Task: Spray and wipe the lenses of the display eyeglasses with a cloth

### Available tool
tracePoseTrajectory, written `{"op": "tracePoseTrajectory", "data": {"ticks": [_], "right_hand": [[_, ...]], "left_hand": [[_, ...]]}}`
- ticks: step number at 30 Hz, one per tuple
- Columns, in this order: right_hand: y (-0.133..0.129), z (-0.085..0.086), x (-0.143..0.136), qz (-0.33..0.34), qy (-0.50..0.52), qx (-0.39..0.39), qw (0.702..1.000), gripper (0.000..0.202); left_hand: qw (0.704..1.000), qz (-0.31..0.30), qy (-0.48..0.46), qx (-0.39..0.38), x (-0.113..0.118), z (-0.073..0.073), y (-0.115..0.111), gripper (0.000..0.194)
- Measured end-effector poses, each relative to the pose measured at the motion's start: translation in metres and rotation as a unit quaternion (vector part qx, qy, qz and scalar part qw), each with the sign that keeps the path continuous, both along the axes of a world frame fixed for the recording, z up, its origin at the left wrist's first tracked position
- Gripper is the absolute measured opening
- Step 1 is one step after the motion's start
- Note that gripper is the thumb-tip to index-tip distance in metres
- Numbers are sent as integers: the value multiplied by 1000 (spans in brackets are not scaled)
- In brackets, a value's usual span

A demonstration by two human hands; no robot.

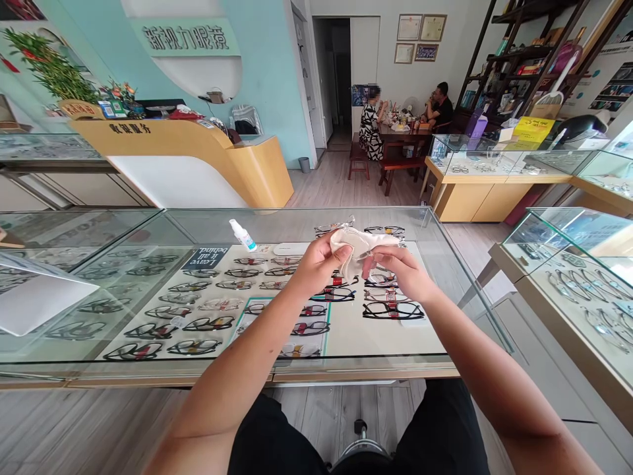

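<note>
A pale cleaning cloth point(363, 243) is bunched up between my two hands above the glass counter. My left hand point(319, 264) is closed on the cloth's left side, thumb on top. My right hand point(403, 269) pinches at its right side, with part of the cloth draped over the fingers. Some thin, shiny piece, perhaps of an eyeglass frame, shows near the right fingertips; the folds hide most of it. A white spray bottle point(242, 235) with a blue label stands on the counter to the left of my hands.
Rows of eyeglasses point(185, 346) lie inside the glass display counter point(237, 369) below my arms. A silver laptop point(44, 297) is at the left. Another showcase point(568, 297) stands to the right. Two people sit at a wooden table point(405, 132) at the back.
</note>
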State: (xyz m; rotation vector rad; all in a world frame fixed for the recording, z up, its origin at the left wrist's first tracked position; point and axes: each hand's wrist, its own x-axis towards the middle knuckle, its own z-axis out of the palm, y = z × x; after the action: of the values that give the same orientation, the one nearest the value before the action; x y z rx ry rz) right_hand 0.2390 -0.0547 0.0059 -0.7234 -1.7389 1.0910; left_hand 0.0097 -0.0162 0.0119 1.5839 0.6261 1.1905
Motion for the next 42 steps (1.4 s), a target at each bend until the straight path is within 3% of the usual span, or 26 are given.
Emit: {"op": "tracePoseTrajectory", "data": {"ticks": [9,13,16,25,31,37,39,42], "right_hand": [[-6,1,-8,28,-46,-1,999,47],[-8,3,-11,36,-60,7,998,49],[-8,4,-11,35,-57,15,998,48],[-1,0,0,1,2,-21,1000,41],[-5,1,-11,46,5,-34,998,44],[-9,-1,-19,57,-5,-36,998,44],[-8,-1,-18,49,-1,-33,998,44],[-6,0,-12,32,6,-30,999,43]], "left_hand": [[999,41,6,-27,8,-3,-3,65],[994,97,6,44,10,-3,-7,57],[990,118,10,73,9,-2,-6,62],[999,-36,19,0,-5,-2,6,58],[1000,-8,18,-21,2,-3,-2,62],[993,110,20,46,9,-2,-10,62],[992,110,23,55,7,-1,-7,65],[998,45,26,37,0,-3,2,63]]}}
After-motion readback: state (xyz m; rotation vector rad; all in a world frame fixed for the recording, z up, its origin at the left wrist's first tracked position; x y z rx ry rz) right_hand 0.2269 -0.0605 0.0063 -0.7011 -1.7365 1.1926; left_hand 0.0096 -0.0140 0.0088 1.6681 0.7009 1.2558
